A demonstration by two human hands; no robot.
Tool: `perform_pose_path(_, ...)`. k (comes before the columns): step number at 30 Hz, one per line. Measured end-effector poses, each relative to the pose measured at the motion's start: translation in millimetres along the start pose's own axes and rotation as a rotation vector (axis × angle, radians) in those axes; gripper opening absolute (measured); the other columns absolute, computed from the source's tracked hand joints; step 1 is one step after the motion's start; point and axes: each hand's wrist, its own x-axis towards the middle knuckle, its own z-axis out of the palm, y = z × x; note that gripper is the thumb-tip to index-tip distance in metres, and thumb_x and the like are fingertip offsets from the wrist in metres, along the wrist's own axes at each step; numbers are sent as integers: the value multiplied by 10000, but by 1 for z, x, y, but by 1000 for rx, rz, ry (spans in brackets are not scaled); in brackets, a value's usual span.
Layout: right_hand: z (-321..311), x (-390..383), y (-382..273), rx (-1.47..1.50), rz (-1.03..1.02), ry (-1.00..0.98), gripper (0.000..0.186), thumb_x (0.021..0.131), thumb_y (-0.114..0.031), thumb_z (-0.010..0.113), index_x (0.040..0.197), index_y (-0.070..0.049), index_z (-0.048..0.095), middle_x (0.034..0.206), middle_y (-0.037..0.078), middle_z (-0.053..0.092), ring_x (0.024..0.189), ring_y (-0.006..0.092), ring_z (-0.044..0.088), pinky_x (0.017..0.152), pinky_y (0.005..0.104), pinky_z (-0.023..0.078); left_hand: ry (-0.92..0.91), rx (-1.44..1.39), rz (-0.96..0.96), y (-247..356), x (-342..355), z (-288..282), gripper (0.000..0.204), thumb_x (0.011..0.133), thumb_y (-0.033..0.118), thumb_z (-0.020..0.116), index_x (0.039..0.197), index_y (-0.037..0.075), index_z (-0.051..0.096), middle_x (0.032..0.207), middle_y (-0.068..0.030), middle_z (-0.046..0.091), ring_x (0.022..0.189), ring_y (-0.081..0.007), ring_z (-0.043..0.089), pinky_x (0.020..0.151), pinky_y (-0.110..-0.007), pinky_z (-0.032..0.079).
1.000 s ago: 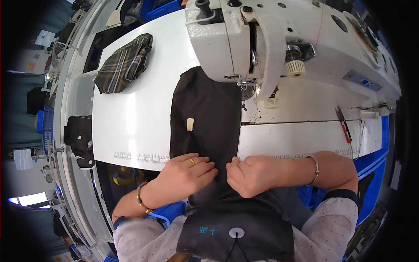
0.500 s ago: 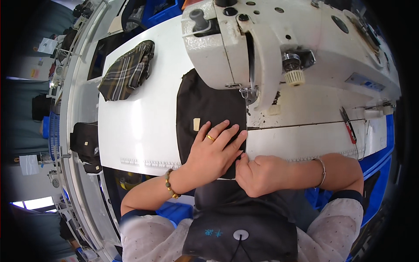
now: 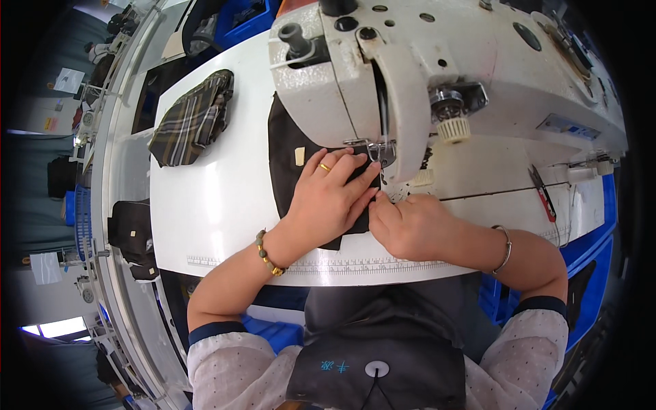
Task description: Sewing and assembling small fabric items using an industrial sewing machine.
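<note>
Pinching the right edge of the dark cloth point(image 3: 286, 195) at the centre of the frame with the right hand point(image 3: 415, 227), curled nearly closed, thumb against forefinger; cannot tell how the tucked-under fingers lie. Pressing on the same cloth, just to the left, with the left hand point(image 3: 322, 207), flat and opened wide, fingers slightly spread, bearing down rather than gripping.

Lying flat left of centre, with the long axis nearly upright in the frame: from a near end just below the left hand, up and slightly leftward to a far end partly behind the sewing machine point(image 3: 471, 58). Bearing a small beige tag point(image 3: 300, 156) left of the left fingertips. Passing close by the presser foot point(image 3: 385, 154) along the right edge; cannot tell whether caught beneath.

Stopping short of the ruler marks point(image 3: 342, 267) along the counter's point(image 3: 219, 205) near rim, lower centre. Leaving open white room leftward to the plaid cloth point(image 3: 195, 121), upper left, and rightward to the red-handled snips point(image 3: 544, 194). Hemmed in by the machine at the top.
</note>
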Motion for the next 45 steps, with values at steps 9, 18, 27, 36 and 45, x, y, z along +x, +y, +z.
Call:
perform_pose_path(9, -23, 5, 9, 93, 244, -240, 286, 800, -144, 652, 1058, -30, 707, 988, 141, 680, 563, 193, 629, 467, 325, 478, 43, -9, 77, -15, 4, -4, 296, 820, 181, 759, 1110, 126, 750, 1101, -39, 685, 967, -244, 649, 860, -405, 504)
perform_pose_path(18, -33, 1, 7, 189, 276, -319, 262, 794, -137, 676, 1041, -106, 759, 675, 1, 580, 530, 191, 593, 447, 359, 424, -6, -76, 111, 18, -36, -14, 260, 813, 123, 758, 1069, 77, 753, 1194, -76, 713, 1133, -263, 674, 918, -409, 551)
perform_pose_path(27, -14, 3, 27, 249, 388, -254, 192, 827, -134, 663, 996, -100, 747, 638, 83, 631, 565, 267, 655, 490, 392, 488, 16, -71, 72, -4, -14, -11, 192, 831, 150, 747, 1016, 108, 767, 1119, -53, 742, 1104, -240, 688, 910, -402, 547)
perform_pose_path(36, 17, -8, 45, 168, 538, -42, 143, 716, -163, 724, 651, -52, 661, 571, 112, 594, 535, 317, 632, 502, 414, 500, -7, 0, -8, -10, 5, -5, 237, 850, 184, 714, 1065, 94, 759, 1157, -79, 730, 1076, -258, 697, 919, -392, 551)
perform_pose_path(45, -3, -4, 52, 141, 511, 23, 110, 580, -125, 718, 590, -59, 630, 603, 105, 605, 547, 319, 628, 504, 401, 492, 0, 45, -72, 1, 4, -5, 268, 855, 177, 697, 1103, 87, 744, 1171, -94, 724, 1073, -267, 702, 895, -369, 564)
